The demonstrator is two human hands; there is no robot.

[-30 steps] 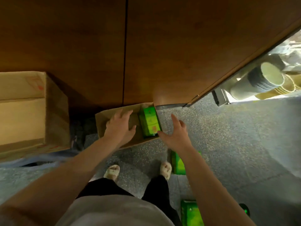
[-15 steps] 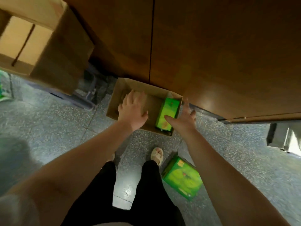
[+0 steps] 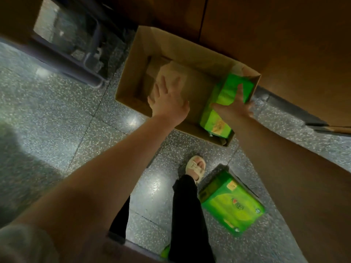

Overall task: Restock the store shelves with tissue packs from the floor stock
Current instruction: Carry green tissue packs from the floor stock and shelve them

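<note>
- Bare forearms, no sleeves past the elbow.
- Pale grey short sleeve [image 3: 20, 242] at lower left of the frame.
- Black trousers [image 3: 188, 221], lower centre.
- Cream strapped sandal [image 3: 195, 168], toes showing.

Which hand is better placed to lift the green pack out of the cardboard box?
Right. The right hand already rests on the green tissue pack in the cardboard box; the left hand hovers open over the box's bare part.

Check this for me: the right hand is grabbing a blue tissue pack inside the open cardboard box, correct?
Not quite. The head view shows the right hand grabbing a green tissue pack, not a blue one, inside the open cardboard box.
</note>
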